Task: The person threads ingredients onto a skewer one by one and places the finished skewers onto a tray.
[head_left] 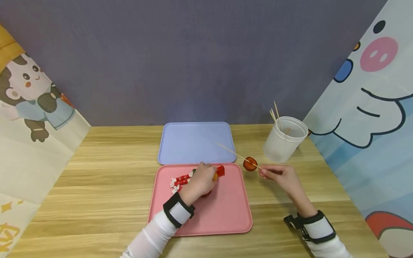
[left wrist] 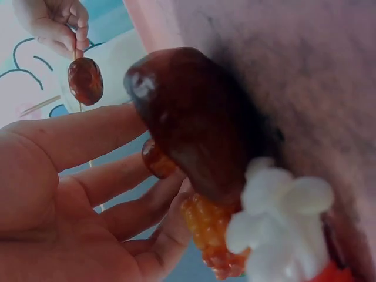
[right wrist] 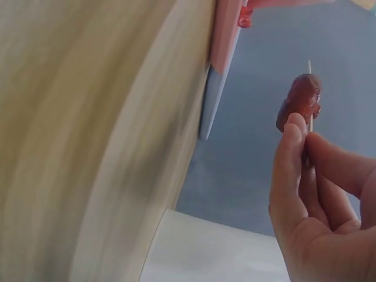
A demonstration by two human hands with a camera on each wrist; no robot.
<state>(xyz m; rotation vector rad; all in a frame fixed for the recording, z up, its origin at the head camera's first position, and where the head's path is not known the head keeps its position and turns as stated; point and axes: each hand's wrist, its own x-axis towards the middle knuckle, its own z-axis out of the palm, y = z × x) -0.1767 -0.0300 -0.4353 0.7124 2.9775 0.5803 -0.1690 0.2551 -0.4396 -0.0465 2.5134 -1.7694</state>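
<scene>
My right hand [head_left: 279,175] pinches a thin wooden skewer [head_left: 232,152] right of the pink tray. A glossy reddish-brown, date-like piece [head_left: 250,164] is threaded on it, just beyond the fingertips [right wrist: 296,123]. Over the pink tray [head_left: 222,215], my left hand [head_left: 201,181] reaches among small pieces. In the left wrist view its fingers are near a dark glossy brown piece [left wrist: 188,117], a small amber piece [left wrist: 157,160] and a corn-like orange piece [left wrist: 211,226]. The brown piece hides some fingertips, so any grip is unclear. Beside the hand lies a red piece [head_left: 221,171].
Several red-wrapped pieces with white ends [head_left: 180,182] lie on the pink tray's left side. A blue tray [head_left: 193,141] stands behind it. At the back right, a translucent white tub [head_left: 282,143] holds several skewers [head_left: 277,114]. A grey wall [head_left: 200,64] closes off the back.
</scene>
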